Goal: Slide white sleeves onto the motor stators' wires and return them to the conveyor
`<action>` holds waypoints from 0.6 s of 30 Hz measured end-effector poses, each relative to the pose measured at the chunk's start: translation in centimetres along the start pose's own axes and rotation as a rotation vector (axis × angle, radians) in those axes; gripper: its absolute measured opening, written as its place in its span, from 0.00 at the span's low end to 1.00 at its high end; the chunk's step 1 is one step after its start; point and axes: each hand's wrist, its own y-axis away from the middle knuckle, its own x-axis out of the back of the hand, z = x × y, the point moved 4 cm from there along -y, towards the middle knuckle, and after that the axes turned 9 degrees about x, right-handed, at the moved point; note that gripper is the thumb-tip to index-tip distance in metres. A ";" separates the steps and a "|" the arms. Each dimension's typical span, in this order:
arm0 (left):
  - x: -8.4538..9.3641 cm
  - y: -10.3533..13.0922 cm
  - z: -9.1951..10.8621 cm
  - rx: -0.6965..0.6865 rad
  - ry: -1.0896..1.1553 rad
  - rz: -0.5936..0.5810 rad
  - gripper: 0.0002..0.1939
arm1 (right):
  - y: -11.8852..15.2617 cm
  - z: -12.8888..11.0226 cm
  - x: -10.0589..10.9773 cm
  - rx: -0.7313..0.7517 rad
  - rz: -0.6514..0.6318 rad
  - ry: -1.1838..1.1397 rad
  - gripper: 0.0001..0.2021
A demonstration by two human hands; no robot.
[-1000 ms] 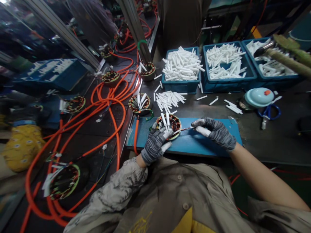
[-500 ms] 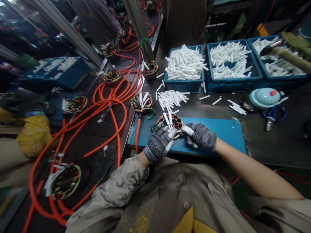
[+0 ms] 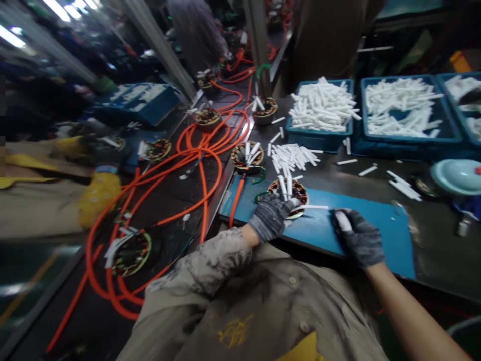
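My left hand (image 3: pixel 272 215), in a grey glove with white fingertips, lies over the near left rim of a wound motor stator (image 3: pixel 301 190). Its thumb and fingers close on the inner end of a thin white sleeve (image 3: pixel 315 206), which points out to the right. Two more white sleeves (image 3: pixel 288 185) stand up from the stator. To the right, over the blue mat (image 3: pixel 391 220), my right hand (image 3: pixel 358 235) has its gloved fingers curled together, apart from the stator and slightly blurred. Whatever is inside those fingers is hidden.
Loose white sleeves (image 3: pixel 293 158) lie behind the stator, before blue bins (image 3: pixel 317 140) of sleeves. Another stator (image 3: pixel 247 155) stands at left. Orange hoses (image 3: pixel 180 208) coil across the left bench, where a co-worker's yellow sleeve (image 3: pixel 99 193) shows. A pale blue lidded container (image 3: pixel 456 175) is at right.
My right hand has drawn away from the stator to the right. The thin white sleeve now shows stretched out rightward from my left hand, which stays at the stator. The view has shifted left.
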 end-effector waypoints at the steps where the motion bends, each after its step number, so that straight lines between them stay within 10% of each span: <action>1: 0.3 -0.4 0.0 0.038 0.054 -0.021 0.29 | 0.2 0.6 -0.3 -0.020 -0.007 0.091 0.23; 5: 3.5 0.7 -1.8 0.230 0.511 -0.022 0.37 | 0.6 1.9 -0.9 -0.009 -0.015 0.131 0.24; 9: 8.2 7.0 -5.5 0.445 1.001 0.011 0.41 | 0.7 2.4 -0.6 -0.020 -0.028 0.094 0.27; 14: 12.8 14.9 -13.4 0.859 0.564 0.403 0.37 | 0.8 1.9 -0.6 -0.090 -0.074 0.072 0.32; 18: 12.7 17.7 -19.9 1.122 0.220 0.533 0.42 | 0.8 1.4 -0.7 -0.096 -0.085 0.047 0.32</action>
